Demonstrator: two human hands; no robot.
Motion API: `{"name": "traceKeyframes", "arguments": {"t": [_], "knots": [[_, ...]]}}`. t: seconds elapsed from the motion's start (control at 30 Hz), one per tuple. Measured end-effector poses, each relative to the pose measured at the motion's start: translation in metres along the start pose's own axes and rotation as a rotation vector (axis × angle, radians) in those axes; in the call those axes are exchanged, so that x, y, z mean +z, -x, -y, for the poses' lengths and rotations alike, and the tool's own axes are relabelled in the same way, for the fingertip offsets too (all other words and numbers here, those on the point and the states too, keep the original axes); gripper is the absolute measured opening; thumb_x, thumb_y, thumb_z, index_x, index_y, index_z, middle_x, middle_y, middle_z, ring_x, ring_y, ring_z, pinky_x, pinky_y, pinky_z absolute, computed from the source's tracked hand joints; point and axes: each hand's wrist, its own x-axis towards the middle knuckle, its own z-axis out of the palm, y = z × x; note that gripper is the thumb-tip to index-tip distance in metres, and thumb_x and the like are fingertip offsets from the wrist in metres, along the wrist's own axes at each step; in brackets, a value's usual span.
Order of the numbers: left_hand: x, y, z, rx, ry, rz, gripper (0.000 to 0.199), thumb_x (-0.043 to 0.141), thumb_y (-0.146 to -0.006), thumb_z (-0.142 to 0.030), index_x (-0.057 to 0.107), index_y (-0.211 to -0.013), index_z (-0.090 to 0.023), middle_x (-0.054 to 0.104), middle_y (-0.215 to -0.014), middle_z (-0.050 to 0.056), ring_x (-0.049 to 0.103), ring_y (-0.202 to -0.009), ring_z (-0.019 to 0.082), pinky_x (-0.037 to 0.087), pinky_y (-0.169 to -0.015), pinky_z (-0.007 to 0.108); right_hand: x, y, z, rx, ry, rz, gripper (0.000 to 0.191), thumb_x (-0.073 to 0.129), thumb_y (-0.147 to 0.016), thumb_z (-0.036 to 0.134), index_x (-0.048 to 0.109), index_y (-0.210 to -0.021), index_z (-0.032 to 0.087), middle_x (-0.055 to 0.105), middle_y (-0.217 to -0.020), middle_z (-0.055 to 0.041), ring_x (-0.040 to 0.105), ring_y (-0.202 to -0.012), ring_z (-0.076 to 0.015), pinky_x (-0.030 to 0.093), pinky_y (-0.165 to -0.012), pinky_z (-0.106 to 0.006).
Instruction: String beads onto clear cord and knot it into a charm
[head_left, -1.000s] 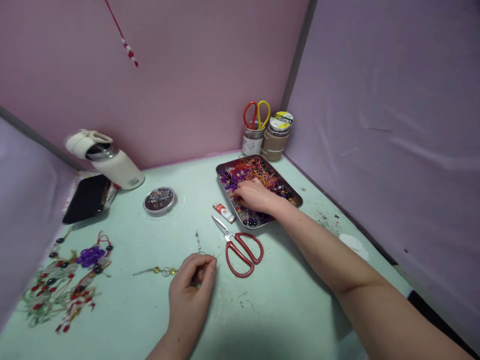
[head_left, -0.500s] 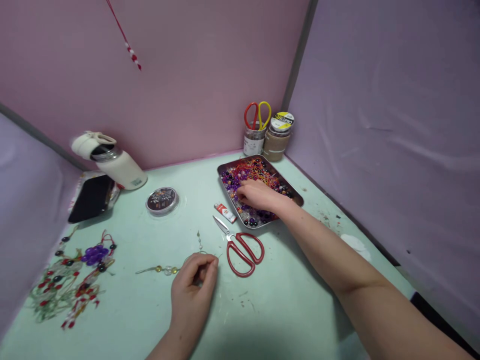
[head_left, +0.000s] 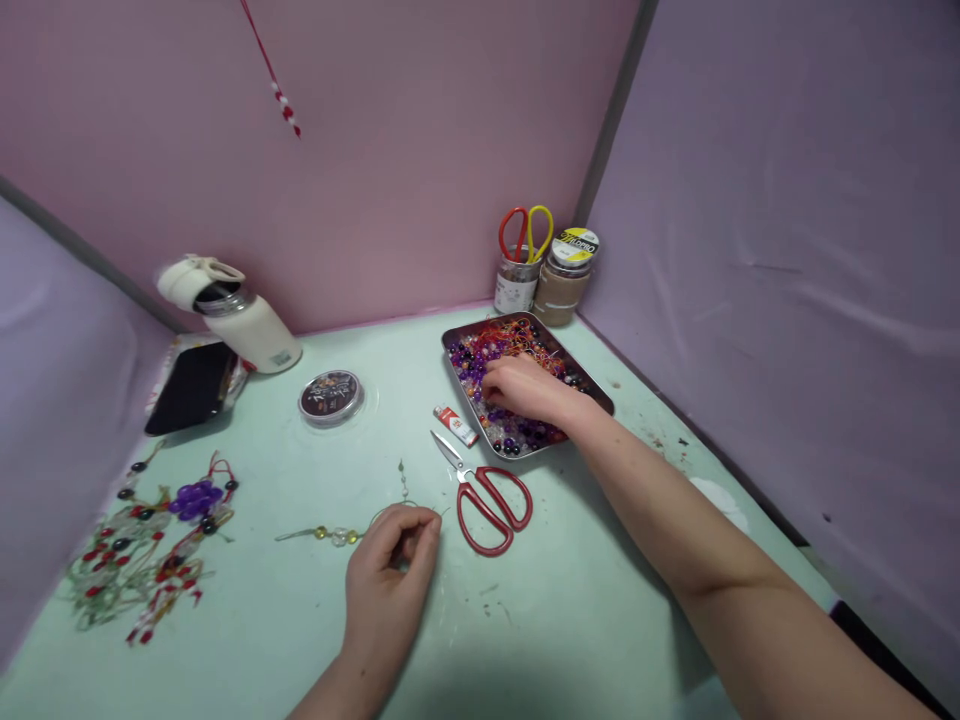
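My left hand (head_left: 394, 570) rests on the table with thumb and forefinger pinched together on a thin green beaded cord (head_left: 341, 537). Yellow and clear beads show on the cord to the left of the hand, and a short strand with small beads sticks up behind it. Farther right, my right hand (head_left: 521, 385) reaches into a metal tray (head_left: 555, 450) of loose beads and tangled threads. Its fingers are curled down among purple and clear beads (head_left: 469, 370), and whatever lies between them is hidden.
Red-handled scissors (head_left: 491, 510) and a lighter (head_left: 455, 425) lie between the hands. Finished-looking beaded cords (head_left: 142, 550) lie at left, near a phone (head_left: 191, 388), a white bottle (head_left: 251, 335) and a round case (head_left: 330, 397). Behind the tray stand a scissors cup (head_left: 516, 290) and a jar (head_left: 562, 290).
The view has shifted slightly, so most things sit a little farther right. My right hand stays in the bead tray and my left hand keeps its pinch.
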Motion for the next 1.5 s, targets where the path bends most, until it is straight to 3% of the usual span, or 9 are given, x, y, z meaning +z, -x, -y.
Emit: {"name": "traceKeyframes", "arguments": {"t": [0.5,0.73,0.83,0.93,1.03,1.13,1.3,1.5], "knots": [[0.001,0.000,0.001,0.039,0.001,-0.016,0.014,0.059,-0.085,-0.028,0.065,-0.076,-0.020,0.059,-0.069,-0.001,0.047,-0.057,0.011,0.039,-0.055,0.022,0.015,-0.005,0.006,-0.065,0.039,-0.008,0.017,0.053,-0.084,0.012,0.069,-0.078,0.017,0.066,-0.087,-0.0064,0.055,-0.084,-0.0184,0.020,-0.067,-0.031],[0.001,0.001,-0.003,0.039,0.020,-0.021,0.014,0.058,-0.085,-0.027,0.064,-0.075,-0.020,0.057,-0.067,-0.002,0.046,-0.055,0.010,0.038,-0.054,0.023,-0.008,0.005,0.005,-0.024,-0.026,-0.134,0.011,0.055,-0.080,0.012,0.066,-0.080,0.016,0.064,-0.087,-0.0071,0.054,-0.084,-0.0187,0.027,-0.069,-0.030],[0.002,0.000,-0.006,0.032,0.040,-0.028,0.013,0.058,-0.085,-0.025,0.064,-0.074,-0.019,0.054,-0.064,-0.002,0.046,-0.057,0.010,0.038,-0.057,0.023,-0.027,0.020,0.018,-0.057,-0.224,-0.245,0.011,0.053,-0.077,0.008,0.062,-0.078,0.015,0.062,-0.079,-0.0038,0.052,-0.074,-0.0145,0.033,-0.069,-0.027],[0.003,0.001,-0.006,0.022,0.080,-0.055,0.012,0.058,-0.085,-0.023,0.063,-0.075,-0.019,0.053,-0.065,-0.003,0.045,-0.059,0.010,0.038,-0.058,0.024,-0.034,0.043,0.049,-0.082,-0.534,-0.324,0.011,0.054,-0.075,0.009,0.060,-0.079,0.017,0.060,-0.075,0.0004,0.051,-0.069,-0.0117,0.037,-0.065,-0.025],[0.003,0.001,-0.006,0.027,0.130,-0.060,0.010,0.058,-0.085,-0.020,0.063,-0.076,-0.020,0.055,-0.068,-0.002,0.046,-0.060,0.010,0.038,-0.059,0.024,-0.018,0.065,0.084,-0.033,-0.902,-0.293,0.008,0.057,-0.077,0.014,0.062,-0.082,0.019,0.062,-0.077,0.0001,0.055,-0.071,-0.0118,0.042,-0.065,-0.025],[0.003,0.002,-0.007,0.050,0.166,-0.076,0.009,0.057,-0.085,-0.019,0.062,-0.077,-0.020,0.057,-0.073,-0.001,0.049,-0.065,0.011,0.040,-0.061,0.024,0.009,0.078,0.107,0.149,-1.222,-0.227,0.006,0.065,-0.077,0.024,0.067,-0.081,0.020,0.066,-0.074,0.0001,0.058,-0.068,-0.0119,0.045,-0.063,-0.026],[0.002,0.002,-0.007,0.129,0.150,-0.158,0.005,0.060,-0.085,-0.019,0.063,-0.082,-0.021,0.059,-0.094,0.004,0.056,-0.092,0.016,0.045,-0.077,0.029,0.037,0.080,0.111,0.391,-1.531,-0.165,0.020,0.079,-0.067,0.033,0.072,-0.082,0.021,0.071,-0.078,-0.0025,0.064,-0.069,-0.0141,0.051,-0.067,-0.030],[0.004,0.001,-0.004,0.153,0.091,-0.175,0.005,0.060,-0.085,-0.019,0.063,-0.082,-0.022,0.061,-0.097,0.004,0.055,-0.097,0.018,0.043,-0.089,0.036,0.047,0.079,0.111,0.411,-1.619,-0.110,0.021,0.081,-0.066,0.033,0.073,-0.081,0.021,0.072,-0.076,-0.0027,0.064,-0.065,-0.0128,0.052,-0.066,-0.029]]}}
